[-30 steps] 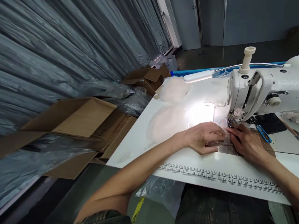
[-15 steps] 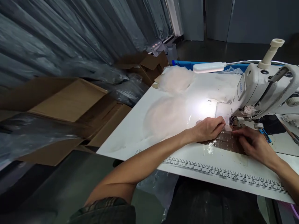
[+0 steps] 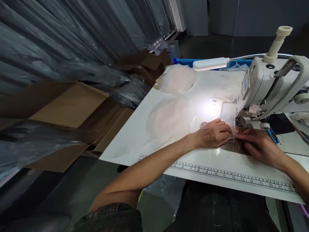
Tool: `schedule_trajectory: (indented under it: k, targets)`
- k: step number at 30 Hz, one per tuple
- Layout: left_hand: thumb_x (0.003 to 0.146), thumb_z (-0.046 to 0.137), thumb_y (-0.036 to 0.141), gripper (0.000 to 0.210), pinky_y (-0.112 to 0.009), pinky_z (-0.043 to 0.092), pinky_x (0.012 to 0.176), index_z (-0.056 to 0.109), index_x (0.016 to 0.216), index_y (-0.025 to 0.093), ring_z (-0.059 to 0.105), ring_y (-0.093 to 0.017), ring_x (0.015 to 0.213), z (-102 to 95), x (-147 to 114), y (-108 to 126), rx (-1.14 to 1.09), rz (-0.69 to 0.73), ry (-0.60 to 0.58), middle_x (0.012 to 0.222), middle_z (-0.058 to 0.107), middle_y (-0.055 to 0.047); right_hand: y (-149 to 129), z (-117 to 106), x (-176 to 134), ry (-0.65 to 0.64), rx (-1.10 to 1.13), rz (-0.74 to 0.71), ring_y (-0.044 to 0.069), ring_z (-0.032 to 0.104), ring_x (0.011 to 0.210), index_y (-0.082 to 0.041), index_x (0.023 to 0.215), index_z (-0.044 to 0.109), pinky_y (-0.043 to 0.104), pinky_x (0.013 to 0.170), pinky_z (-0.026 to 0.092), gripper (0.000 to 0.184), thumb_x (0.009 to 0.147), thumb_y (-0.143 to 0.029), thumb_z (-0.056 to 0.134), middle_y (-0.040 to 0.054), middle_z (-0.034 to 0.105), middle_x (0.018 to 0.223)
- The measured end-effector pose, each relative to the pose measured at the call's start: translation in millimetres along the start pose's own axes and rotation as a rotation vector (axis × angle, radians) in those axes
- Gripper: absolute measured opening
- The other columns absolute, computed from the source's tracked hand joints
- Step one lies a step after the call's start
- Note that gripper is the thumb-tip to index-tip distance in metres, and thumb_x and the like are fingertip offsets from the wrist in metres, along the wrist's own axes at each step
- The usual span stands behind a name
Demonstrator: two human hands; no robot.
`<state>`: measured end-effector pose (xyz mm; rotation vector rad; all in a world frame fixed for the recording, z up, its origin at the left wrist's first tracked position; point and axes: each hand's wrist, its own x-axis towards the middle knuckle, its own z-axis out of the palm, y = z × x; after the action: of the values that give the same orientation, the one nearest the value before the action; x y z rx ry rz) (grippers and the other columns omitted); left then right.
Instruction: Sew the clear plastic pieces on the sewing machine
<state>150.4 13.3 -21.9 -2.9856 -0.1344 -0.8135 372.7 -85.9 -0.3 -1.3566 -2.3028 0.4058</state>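
Note:
My left hand (image 3: 214, 133) is closed, its curled fingers on the near edge of a sheer whitish fabric (image 3: 228, 112) with small pink marks. My right hand (image 3: 262, 146) meets it from the right, fingertips pinched at the fabric's edge close to my left fingers; it is slightly blurred. The fabric lies just left of the presser foot and needle area (image 3: 240, 121) of a white sewing machine (image 3: 260, 80). Beneath both hands is a brown, shiny plate (image 3: 234, 146) on the machine bed.
Two pale pink, fluffy round piles (image 3: 169, 117) lie on the white table (image 3: 125, 145). A lamp (image 3: 211, 63) lights the sewing area. Blue thread snips (image 3: 273, 135) and a dark phone-like slab (image 3: 281, 124) sit at right. Open cardboard boxes (image 3: 60, 106) stand left. A printed ruler (image 3: 224, 174) runs along the front edge.
The fabric with pink marks now shows more plainly beside the needle area. My right fingertips have moved left, closer to my left hand. The view has shifted slightly.

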Motion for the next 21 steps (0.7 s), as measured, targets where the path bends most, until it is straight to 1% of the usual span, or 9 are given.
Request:
schedule_trajectory:
  k: [1, 2, 4, 6, 9, 12, 15, 18, 21]
  targets:
    - [0.099, 0.047, 0.019, 0.021, -0.029, 0.041, 0.072, 0.066, 0.091, 0.017, 0.059, -0.013, 0.078, -0.2, 0, 0, 0.004, -0.002, -0.006, 0.096, 0.072, -0.004, 5, -4, 4, -0.023, -0.020, 0.023, 0.019, 0.065, 0.084, -0.023, 0.121, 0.069, 0.033, 0.073, 0.056, 0.041, 0.094, -0.021, 0.039, 0.0097, 0.068, 0.103]
    - [0.100, 0.047, 0.019, 0.022, -0.029, 0.041, 0.072, 0.066, 0.090, 0.017, 0.059, -0.012, 0.077, -0.4, 0, 1, 0.011, -0.007, -0.020, 0.095, 0.072, -0.003, 9, -6, 7, -0.040, -0.073, 0.064, 0.019, 0.065, 0.078, -0.024, 0.125, 0.067, 0.031, 0.067, 0.054, 0.042, 0.094, -0.023, 0.038, 0.0095, 0.069, 0.103]
    - [0.100, 0.047, 0.020, 0.022, -0.029, 0.040, 0.071, 0.066, 0.090, 0.018, 0.058, -0.012, 0.075, -0.7, 0, 1, 0.028, -0.022, -0.045, 0.094, 0.072, -0.002, 15, -7, 14, -0.076, -0.198, 0.101, 0.018, 0.063, 0.071, -0.025, 0.129, 0.065, 0.029, 0.057, 0.049, 0.043, 0.095, -0.026, 0.037, 0.0101, 0.069, 0.104]
    - [0.100, 0.048, 0.020, 0.020, -0.029, 0.040, 0.070, 0.065, 0.090, 0.019, 0.057, -0.011, 0.074, -0.8, 0, 2, 0.048, -0.027, -0.051, 0.094, 0.072, -0.002, 18, -4, 17, -0.107, -0.310, 0.104, 0.019, 0.061, 0.070, -0.027, 0.131, 0.064, 0.028, 0.053, 0.044, 0.044, 0.096, -0.028, 0.037, 0.0105, 0.069, 0.102]
    - [0.099, 0.050, 0.020, 0.018, -0.028, 0.041, 0.069, 0.064, 0.089, 0.019, 0.058, -0.011, 0.074, -1.0, 0, 2, 0.079, 0.008, 0.001, 0.093, 0.073, -0.001, 16, 3, 18, -0.113, -0.399, 0.106, 0.021, 0.061, 0.072, -0.029, 0.133, 0.062, 0.027, 0.050, 0.039, 0.044, 0.097, -0.030, 0.038, 0.0110, 0.068, 0.099]
    - [0.097, 0.053, 0.020, 0.014, -0.028, 0.044, 0.071, 0.064, 0.088, 0.018, 0.060, -0.012, 0.078, -0.5, 0, 2, 0.087, 0.063, 0.063, 0.098, 0.073, -0.002, 12, 7, 17, -0.089, -0.422, 0.114, 0.021, 0.059, 0.071, -0.030, 0.133, 0.062, 0.028, 0.049, 0.039, 0.044, 0.096, -0.029, 0.039, 0.0120, 0.067, 0.104]
    - [0.096, 0.054, 0.019, 0.013, -0.029, 0.047, 0.076, 0.064, 0.087, 0.018, 0.063, -0.014, 0.088, 1.4, 0, 2, 0.081, 0.079, 0.081, 0.104, 0.073, -0.003, 12, 10, 15, -0.071, -0.426, 0.096, 0.020, 0.058, 0.069, -0.028, 0.131, 0.064, 0.029, 0.052, 0.042, 0.043, 0.095, -0.027, 0.040, 0.0126, 0.067, 0.104]
    - [0.096, 0.053, 0.019, 0.014, -0.029, 0.047, 0.076, 0.064, 0.088, 0.018, 0.063, -0.014, 0.087, 3.7, -2, 2, 0.083, 0.066, 0.049, 0.103, 0.073, -0.004, 15, 11, 11, -0.023, -0.395, 0.085, 0.021, 0.059, 0.071, -0.024, 0.131, 0.064, 0.031, 0.056, 0.046, 0.043, 0.097, -0.029, 0.038, 0.0139, 0.067, 0.100]
    - [0.097, 0.051, 0.019, 0.018, -0.030, 0.046, 0.073, 0.065, 0.085, 0.018, 0.063, -0.013, 0.083, 3.8, -4, 3, 0.100, 0.040, -0.015, 0.101, 0.073, -0.004, 20, 10, 7, 0.043, -0.294, 0.068, 0.021, 0.059, 0.072, -0.020, 0.131, 0.063, 0.032, 0.059, 0.048, 0.044, 0.098, -0.030, 0.036, 0.0153, 0.066, 0.102]
